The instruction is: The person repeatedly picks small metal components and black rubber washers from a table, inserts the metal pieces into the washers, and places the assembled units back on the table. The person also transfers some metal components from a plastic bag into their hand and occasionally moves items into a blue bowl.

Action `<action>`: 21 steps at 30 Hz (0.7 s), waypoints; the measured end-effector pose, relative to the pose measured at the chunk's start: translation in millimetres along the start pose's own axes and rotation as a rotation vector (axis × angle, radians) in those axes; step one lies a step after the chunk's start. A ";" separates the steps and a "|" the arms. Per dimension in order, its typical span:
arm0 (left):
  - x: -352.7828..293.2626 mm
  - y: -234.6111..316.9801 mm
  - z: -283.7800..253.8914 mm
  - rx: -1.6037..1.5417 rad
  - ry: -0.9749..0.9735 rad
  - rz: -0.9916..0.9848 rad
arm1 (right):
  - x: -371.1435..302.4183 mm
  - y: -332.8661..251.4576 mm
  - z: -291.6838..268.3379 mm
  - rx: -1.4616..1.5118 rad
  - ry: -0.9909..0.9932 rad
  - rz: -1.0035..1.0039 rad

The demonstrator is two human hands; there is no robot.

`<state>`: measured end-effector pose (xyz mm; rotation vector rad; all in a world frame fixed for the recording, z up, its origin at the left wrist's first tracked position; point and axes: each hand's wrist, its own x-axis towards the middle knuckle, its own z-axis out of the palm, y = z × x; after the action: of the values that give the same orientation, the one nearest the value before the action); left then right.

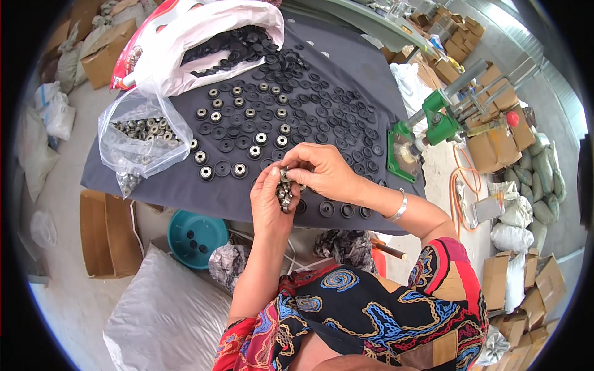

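Note:
My left hand [269, 201] is cupped around a stack of small metal bearings [285, 195] above the near edge of a dark grey table [346, 59]. With its fingertips, my right hand [322, 170] pinches one bearing [285, 175] at the top of that stack. Many black plastic wheels [322, 102] lie spread over the table. Several wheels with metal bearings set in them [247, 133] sit in rows just beyond my hands.
A clear bag of bearings [143, 137] lies at the table's left. A white bag of black wheels [229, 40] is at the back. A green press tool [427, 133] stands right. Under the table are a teal basin [197, 238], cardboard boxes and sacks.

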<state>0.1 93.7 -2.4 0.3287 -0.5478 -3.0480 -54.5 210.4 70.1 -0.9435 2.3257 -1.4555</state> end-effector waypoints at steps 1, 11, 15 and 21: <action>0.3 0.0 -0.4 0.020 0.031 0.018 | 0.0 1.5 0.6 -0.147 -0.005 -0.094; 2.6 -1.4 -3.1 0.058 0.170 0.110 | 1.7 6.7 11.8 -0.877 0.006 -0.507; 2.3 -0.3 -4.0 0.058 0.139 0.091 | 3.4 5.9 9.1 -0.802 0.025 -0.512; 0.0 1.0 0.5 0.076 0.107 0.059 | 7.7 10.8 2.6 -0.661 0.034 -0.459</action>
<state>-0.1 92.9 -1.5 0.4667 -0.6562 -2.9377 -63.3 206.8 60.5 -1.7176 2.7968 -0.7975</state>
